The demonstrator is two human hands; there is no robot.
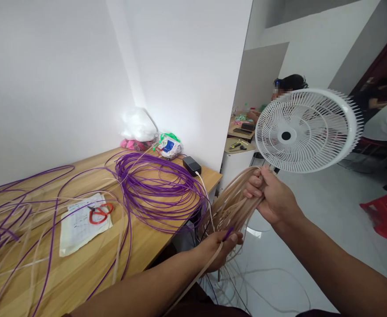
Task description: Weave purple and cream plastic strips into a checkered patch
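Observation:
My right hand (273,196) is closed around a thick bundle of beige strips (233,202), held up off the table's right end. My left hand (220,248) sits lower and pinches the same bundle, with a purple strip end and one beige strip running down past my forearm. Loose ends of the beige strips hang toward the floor below both hands. A large coil of purple strips (160,189) lies on the wooden table (147,251), to the left of my hands.
Red scissors (99,213) lie on a white paper sheet (81,224). More purple and beige strips spread over the table's left. A black adapter (191,166) and plastic bags (140,127) sit at the far corner. A white fan (307,130) stands right. A person sits behind it; a red stool (385,213).

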